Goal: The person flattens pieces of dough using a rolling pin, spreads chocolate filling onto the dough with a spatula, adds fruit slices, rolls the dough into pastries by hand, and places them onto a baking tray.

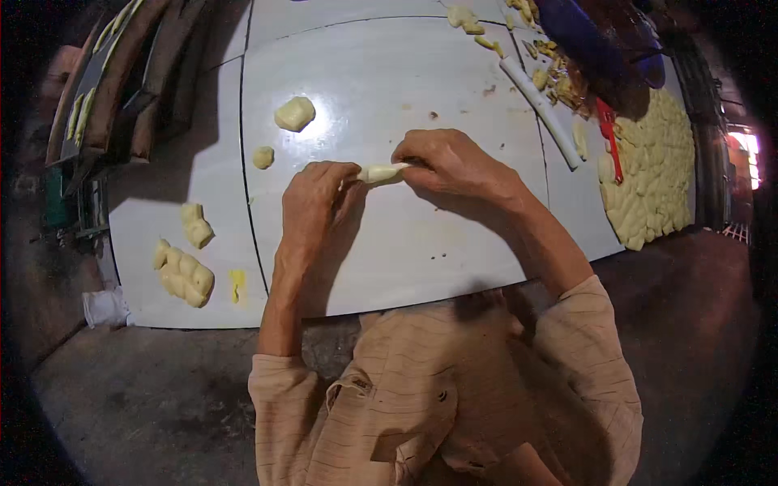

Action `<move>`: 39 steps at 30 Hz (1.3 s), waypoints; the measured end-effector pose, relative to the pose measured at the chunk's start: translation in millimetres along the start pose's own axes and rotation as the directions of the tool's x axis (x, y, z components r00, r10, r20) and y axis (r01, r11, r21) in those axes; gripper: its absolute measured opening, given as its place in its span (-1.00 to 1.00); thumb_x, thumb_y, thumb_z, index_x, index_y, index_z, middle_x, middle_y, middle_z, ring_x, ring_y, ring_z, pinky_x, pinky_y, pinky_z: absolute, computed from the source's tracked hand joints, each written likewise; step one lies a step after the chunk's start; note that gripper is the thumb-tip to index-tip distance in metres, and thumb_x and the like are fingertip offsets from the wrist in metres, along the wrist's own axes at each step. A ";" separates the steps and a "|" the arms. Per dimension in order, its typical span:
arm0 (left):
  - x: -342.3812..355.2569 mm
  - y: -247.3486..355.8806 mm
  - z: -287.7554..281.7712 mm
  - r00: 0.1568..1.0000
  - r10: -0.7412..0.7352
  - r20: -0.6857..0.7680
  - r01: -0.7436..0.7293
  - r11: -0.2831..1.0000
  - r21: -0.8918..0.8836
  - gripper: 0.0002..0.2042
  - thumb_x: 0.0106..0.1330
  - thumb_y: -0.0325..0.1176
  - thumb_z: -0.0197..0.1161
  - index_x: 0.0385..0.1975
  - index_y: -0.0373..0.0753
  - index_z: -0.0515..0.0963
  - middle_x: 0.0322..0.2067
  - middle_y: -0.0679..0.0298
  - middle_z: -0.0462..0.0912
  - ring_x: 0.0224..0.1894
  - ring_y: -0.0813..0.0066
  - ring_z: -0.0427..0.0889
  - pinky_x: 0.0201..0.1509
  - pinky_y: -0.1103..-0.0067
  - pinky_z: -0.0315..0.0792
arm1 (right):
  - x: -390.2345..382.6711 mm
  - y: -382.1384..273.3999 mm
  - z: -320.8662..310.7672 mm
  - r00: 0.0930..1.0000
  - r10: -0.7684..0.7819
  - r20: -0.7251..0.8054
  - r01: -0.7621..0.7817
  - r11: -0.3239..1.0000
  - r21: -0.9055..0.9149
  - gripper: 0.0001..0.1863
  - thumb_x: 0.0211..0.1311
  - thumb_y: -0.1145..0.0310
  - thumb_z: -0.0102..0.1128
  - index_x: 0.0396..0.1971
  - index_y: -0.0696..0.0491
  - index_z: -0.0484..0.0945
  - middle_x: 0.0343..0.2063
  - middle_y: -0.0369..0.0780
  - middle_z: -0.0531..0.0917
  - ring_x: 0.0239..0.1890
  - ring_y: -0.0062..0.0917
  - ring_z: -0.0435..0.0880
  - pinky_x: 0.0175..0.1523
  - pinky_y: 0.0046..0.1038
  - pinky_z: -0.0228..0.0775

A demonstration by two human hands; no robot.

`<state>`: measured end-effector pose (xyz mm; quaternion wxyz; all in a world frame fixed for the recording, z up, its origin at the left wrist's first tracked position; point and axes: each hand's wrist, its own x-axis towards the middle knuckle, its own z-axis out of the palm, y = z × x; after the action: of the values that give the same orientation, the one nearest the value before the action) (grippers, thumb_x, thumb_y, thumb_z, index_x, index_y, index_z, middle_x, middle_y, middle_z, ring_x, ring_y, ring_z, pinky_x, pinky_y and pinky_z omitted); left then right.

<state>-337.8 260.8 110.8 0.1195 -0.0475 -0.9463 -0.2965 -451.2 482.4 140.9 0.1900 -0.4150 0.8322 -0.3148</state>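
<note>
Between my two hands a short strip of pale yellow dough (379, 173) is held just over the white tabletop (365, 251). My left hand (318, 198) pinches its left end, fingers curled. At its right end, my right hand (450, 162) grips a thin, drawn-out tip between thumb and fingers. Beyond my left hand lie a larger lump of dough (295, 114) and a small dough ball (263, 157). To the left sit a little dough piece (196, 225) and a ridged cluster of dough (185, 275).
On the right, a white rolling rod (541, 113) lies near a red-handled tool (609, 142) and a broad mass of dough pieces (648, 174). A dark blue container (596, 40) stands at the far right. Wooden-edged trays (113, 73) are stacked at the far left.
</note>
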 end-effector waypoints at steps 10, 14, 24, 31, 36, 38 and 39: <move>41.8 79.0 59.0 0.997 0.070 -0.040 -0.078 0.961 -0.266 -0.82 0.16 -0.47 0.37 -0.23 -0.28 0.67 -0.33 0.06 0.70 -0.21 0.05 0.68 -0.09 0.27 0.56 | -82.0 42.6 -70.3 0.978 0.171 -0.122 -0.176 0.984 -0.031 -0.79 0.24 0.39 0.23 -0.18 0.16 0.65 -0.35 -0.19 0.65 -0.35 -0.46 0.63 -0.23 -0.41 0.48; 52.4 102.5 74.6 0.994 0.111 0.014 -0.104 0.963 -0.248 -0.85 0.22 -0.37 0.39 -0.22 -0.14 0.68 -0.34 0.28 0.69 -0.24 0.21 0.65 -0.19 0.32 0.49 | -113.3 60.0 -71.2 0.952 0.248 -0.177 -0.254 0.967 -0.016 -0.78 0.25 0.40 0.24 -0.16 0.15 0.65 -0.35 -0.20 0.65 -0.36 -0.49 0.63 -0.24 -0.42 0.48; 33.6 130.2 55.8 0.959 0.249 0.139 -0.223 0.959 -0.177 -0.77 0.17 -0.43 0.41 -0.16 -0.10 0.65 -0.24 0.34 0.69 -0.19 0.34 0.64 -0.19 0.41 0.44 | -145.6 52.0 -79.1 0.975 0.125 -0.182 -0.126 0.992 0.005 -0.82 0.21 0.39 0.25 -0.25 0.15 0.60 -0.35 -0.07 0.62 -0.27 -0.10 0.65 -0.16 -0.22 0.49; 4.6 116.7 88.3 0.979 0.161 0.123 -0.155 0.987 -0.050 -0.71 0.14 -0.39 0.46 -0.12 -0.05 0.65 -0.16 0.34 0.66 -0.22 0.40 0.64 -0.20 0.41 0.46 | -164.7 70.4 -24.8 0.953 -0.100 -0.286 0.018 0.961 -0.274 -0.73 0.15 0.46 0.36 -0.12 0.11 0.61 -0.11 -0.12 0.60 -0.26 -0.29 0.70 -0.18 -0.33 0.57; -7.1 112.5 86.7 0.994 0.102 -0.034 -0.106 0.987 -0.121 -0.70 0.12 -0.37 0.51 -0.14 -0.06 0.65 -0.19 0.29 0.67 -0.32 0.38 0.65 -0.25 0.41 0.47 | -182.1 66.3 -7.9 0.920 0.087 -0.382 -0.102 0.995 -0.018 -0.70 0.16 0.45 0.42 -0.09 0.09 0.63 -0.10 -0.13 0.60 -0.27 -0.31 0.70 -0.16 -0.31 0.57; -5.0 110.9 82.9 0.991 0.127 0.034 -0.123 0.987 -0.107 -0.71 0.10 -0.37 0.52 -0.16 -0.07 0.67 -0.27 0.30 0.69 -0.31 0.38 0.66 -0.27 0.42 0.48 | -180.4 72.5 -0.9 0.931 -0.031 -0.364 -0.041 0.982 -0.187 -0.75 0.17 0.44 0.43 -0.15 0.10 0.67 -0.19 -0.17 0.64 -0.31 -0.35 0.70 -0.23 -0.37 0.57; -4.4 106.6 88.7 0.991 0.136 0.017 -0.134 0.986 -0.098 -0.74 0.10 -0.37 0.52 -0.19 -0.08 0.68 -0.32 0.31 0.71 -0.30 0.36 0.66 -0.25 0.42 0.48 | -174.7 76.1 5.6 0.906 -0.072 -0.418 -0.039 0.968 -0.250 -0.81 0.17 0.43 0.43 -0.21 0.11 0.69 -0.28 -0.20 0.66 -0.32 -0.36 0.69 -0.25 -0.38 0.56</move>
<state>-334.0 398.9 97.7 0.1255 -0.1207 -0.9268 -0.3327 -389.4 656.7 94.5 -0.0524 -0.3645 0.8832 -0.2906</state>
